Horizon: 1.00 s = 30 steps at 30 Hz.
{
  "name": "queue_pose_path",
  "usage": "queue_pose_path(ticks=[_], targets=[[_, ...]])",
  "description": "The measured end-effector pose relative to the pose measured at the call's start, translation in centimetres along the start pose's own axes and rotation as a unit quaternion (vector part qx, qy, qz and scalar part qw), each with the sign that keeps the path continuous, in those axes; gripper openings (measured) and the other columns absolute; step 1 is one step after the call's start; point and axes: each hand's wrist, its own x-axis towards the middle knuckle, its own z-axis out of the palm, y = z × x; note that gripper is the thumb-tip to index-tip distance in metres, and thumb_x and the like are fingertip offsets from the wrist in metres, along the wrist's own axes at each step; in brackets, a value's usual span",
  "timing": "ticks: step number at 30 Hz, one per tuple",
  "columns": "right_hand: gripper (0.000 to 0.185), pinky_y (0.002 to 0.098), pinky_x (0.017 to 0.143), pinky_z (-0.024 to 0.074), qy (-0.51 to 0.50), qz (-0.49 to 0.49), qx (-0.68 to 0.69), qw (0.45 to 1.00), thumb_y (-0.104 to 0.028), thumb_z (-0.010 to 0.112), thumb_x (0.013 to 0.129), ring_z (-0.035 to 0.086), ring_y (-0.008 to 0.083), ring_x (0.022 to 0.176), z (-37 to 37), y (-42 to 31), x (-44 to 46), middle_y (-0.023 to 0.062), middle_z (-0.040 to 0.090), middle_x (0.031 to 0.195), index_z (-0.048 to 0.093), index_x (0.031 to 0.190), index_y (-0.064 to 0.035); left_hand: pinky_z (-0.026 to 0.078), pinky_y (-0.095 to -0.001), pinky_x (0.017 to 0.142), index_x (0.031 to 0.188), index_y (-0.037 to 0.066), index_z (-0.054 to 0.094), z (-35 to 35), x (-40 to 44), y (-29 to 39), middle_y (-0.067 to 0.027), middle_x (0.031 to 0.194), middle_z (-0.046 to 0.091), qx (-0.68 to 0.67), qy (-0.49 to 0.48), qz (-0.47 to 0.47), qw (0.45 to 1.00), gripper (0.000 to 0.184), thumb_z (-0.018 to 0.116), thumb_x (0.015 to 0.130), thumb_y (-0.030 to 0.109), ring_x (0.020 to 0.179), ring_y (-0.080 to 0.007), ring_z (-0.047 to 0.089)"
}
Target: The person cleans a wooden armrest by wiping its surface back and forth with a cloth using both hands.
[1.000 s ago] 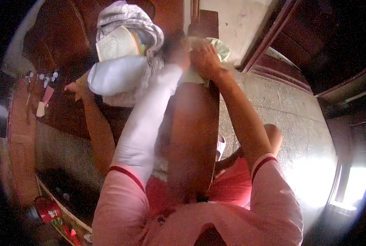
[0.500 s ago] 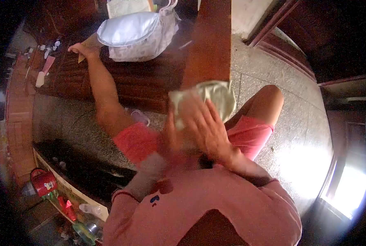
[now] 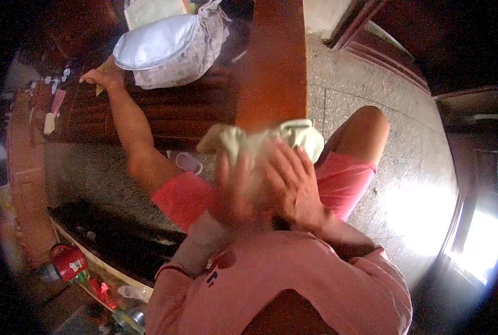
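Note:
A pale green piece of soft fabric [image 3: 304,139] lies bunched in front of my body, at the near end of the wooden surface; its exact kind is unclear. My right hand [image 3: 296,181] rests against it, fingers stretched out and partly spread along its near side. On the left, my left hand [image 3: 233,184] is next to the same fabric, smeared by motion, so its grip does not show. Part of the fabric is hidden behind both hands.
A light patterned bag [image 3: 182,64] with a silvery flap stands on the dark wooden furniture. My bare leg [image 3: 131,123] stretches toward it. A pale shoe [image 3: 189,163] is on the speckled floor [image 3: 349,95]. A red container [image 3: 68,261] stands at lower left.
The fabric has gone from fairly flat to raised and bunched, spreading further left. Both hands have shifted slightly on it. The view has turned a little, moving the bag leftward.

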Motion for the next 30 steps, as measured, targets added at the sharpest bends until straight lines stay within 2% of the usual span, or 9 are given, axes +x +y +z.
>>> queue_pose_path(ticks=[9,10,17,18,21,23,26,29,30], targets=[[0.033,0.0406,0.088,0.0365,0.106,-0.062,-0.096,0.988,-0.016,0.051,0.070,0.048,0.0343,0.098,-1.6,7.5,10.5,0.0195,0.051,0.099,0.052,0.096,0.0039,0.024,-0.0446,0.102,0.136,0.007,0.021,-1.6,14.5,-2.5,-0.0296,0.136,0.017,0.088,-0.077,0.078,0.990,0.065,0.051,0.078,0.005,0.124,-0.0454,0.023],[0.051,0.0456,0.105,0.0172,-0.100,0.088,-0.008,0.991,-0.012,0.045,0.076,0.026,0.0331,0.126,-3.7,7.2,12.0,0.0185,0.032,0.133,0.039,0.125,0.0009,0.025,-0.0441,0.101,0.136,0.008,0.022,-1.5,16.5,-2.8,-0.0301,0.135,0.018,0.098,-0.069,0.108,0.987,0.065,0.051,0.078,0.004,0.123,-0.0455,0.023],[0.047,0.0422,0.101,0.0275,0.069,0.065,-0.004,0.996,-0.005,0.051,0.074,0.033,0.0374,0.120,-1.3,17.1,20.8,0.0220,0.040,0.125,0.042,0.120,0.0035,0.021,-0.0483,0.103,0.138,0.015,0.017,4.0,29.1,-7.3,-0.0253,0.139,0.012,0.203,-0.055,0.036,0.977,0.065,0.047,0.080,0.009,0.128,-0.0431,0.015],[0.048,0.0417,0.101,0.0286,0.117,0.025,-0.025,0.992,-0.005,0.052,0.073,0.034,0.0378,0.119,-0.3,19.1,22.0,0.0224,0.041,0.124,0.043,0.119,0.0035,0.017,-0.0573,0.101,0.138,0.018,0.015,4.6,30.9,-7.7,-0.0221,0.140,0.012,0.209,-0.050,0.024,0.976,0.066,0.048,0.081,0.016,0.129,-0.0411,0.013],[0.038,0.0417,0.098,0.0326,0.230,-0.057,-0.030,0.971,-0.004,0.054,0.072,0.039,0.0393,0.113,1.4,25.0,26.0,0.0236,0.043,0.120,0.049,0.108,0.0048,0.030,-0.0538,0.095,0.127,0.011,0.033,6.8,36.1,-9.1,-0.0182,0.125,0.034,0.282,0.117,0.118,0.945,0.056,0.052,0.074,0.009,0.120,-0.0393,0.027],[0.032,0.0421,0.096,0.0337,0.261,-0.096,0.009,0.960,-0.003,0.053,0.072,0.041,0.0401,0.110,1.5,27.7,28.8,0.0237,0.045,0.117,0.050,0.102,0.0052,0.030,-0.0657,0.088,0.123,0.013,0.035,7.4,39.2,-9.4,-0.0149,0.125,0.030,0.287,0.109,0.073,0.949,0.050,0.054,0.077,0.015,0.119,-0.0356,0.026],[0.035,0.0433,0.089,0.0365,0.317,-0.128,-0.043,0.939,-0.007,0.059,0.064,0.044,0.0400,0.100,1.2,29.7,31.2,0.0199,0.050,0.103,0.053,0.098,0.0004,0.005,-0.0663,0.097,0.138,0.026,0.015,7.8,42.5,-10.0,-0.0073,0.145,0.007,0.322,0.018,-0.023,0.946,0.063,0.034,0.084,0.052,0.133,-0.0295,0.005],[0.038,0.0437,0.090,0.0355,0.258,-0.079,-0.003,0.963,-0.005,0.060,0.065,0.040,0.0409,0.106,1.6,31.7,33.2,0.0210,0.047,0.110,0.049,0.101,0.0009,0.005,-0.0665,0.097,0.138,0.026,0.014,7.3,44.0,-9.3,-0.0060,0.145,0.007,0.290,0.008,-0.042,0.956,0.063,0.033,0.084,0.053,0.133,-0.0293,0.006],[0.038,0.0439,0.090,0.0353,0.253,-0.063,0.017,0.965,-0.005,0.059,0.066,0.039,0.0409,0.107,1.8,32.0,33.6,0.0211,0.046,0.111,0.049,0.102,0.0011,0.024,-0.0691,0.091,0.118,0.025,0.038,8.2,44.0,-9.6,-0.0071,0.126,0.030,0.259,0.185,0.054,0.947,0.038,0.048,0.081,0.022,0.124,-0.0300,0.022]])
